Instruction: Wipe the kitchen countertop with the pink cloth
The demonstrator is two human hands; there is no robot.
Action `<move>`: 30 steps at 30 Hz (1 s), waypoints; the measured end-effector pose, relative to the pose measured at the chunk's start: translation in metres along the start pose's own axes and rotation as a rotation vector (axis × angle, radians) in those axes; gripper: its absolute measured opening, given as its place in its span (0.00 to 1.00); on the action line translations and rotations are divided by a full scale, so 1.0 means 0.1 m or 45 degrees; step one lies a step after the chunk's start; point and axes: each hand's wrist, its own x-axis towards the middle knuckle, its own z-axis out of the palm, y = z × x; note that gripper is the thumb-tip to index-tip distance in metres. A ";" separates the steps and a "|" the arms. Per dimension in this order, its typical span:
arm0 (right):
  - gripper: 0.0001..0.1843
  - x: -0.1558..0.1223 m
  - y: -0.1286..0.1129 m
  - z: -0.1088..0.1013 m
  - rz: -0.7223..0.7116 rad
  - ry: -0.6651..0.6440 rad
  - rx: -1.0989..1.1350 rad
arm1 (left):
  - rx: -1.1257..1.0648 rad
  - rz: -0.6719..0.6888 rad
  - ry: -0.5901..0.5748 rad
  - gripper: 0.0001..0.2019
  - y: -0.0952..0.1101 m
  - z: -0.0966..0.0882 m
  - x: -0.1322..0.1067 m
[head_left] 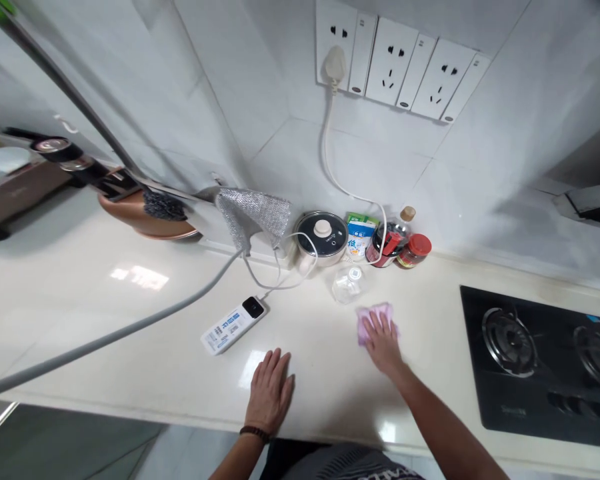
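My right hand holds a pink cloth down against the pale countertop, its fingers over the cloth's front part. Close to the counter's front edge, my left hand rests palm down and open, fingers stretched out, with a dark bracelet at the wrist. A clear plastic container lies just behind the cloth. To the left of it is a white power bank with a black end and a cable plugged in.
Along the wall stand a small lidded pot, a blue-white packet and a red-lidded jar. A black gas hob is at right. A grey hose crosses the left side. A white cord hangs from the socket panel.
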 end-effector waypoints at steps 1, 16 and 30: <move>0.35 0.26 0.00 -0.12 0.013 -0.002 -0.022 | -0.001 -0.006 -0.001 0.26 0.00 0.00 0.00; 0.35 0.47 1.93 -0.30 0.634 0.128 -0.026 | 0.013 0.006 -0.011 0.24 0.03 -0.06 0.02; 0.33 -0.29 0.55 0.14 0.425 0.121 0.113 | 0.028 0.012 -0.029 0.24 0.06 -0.07 0.07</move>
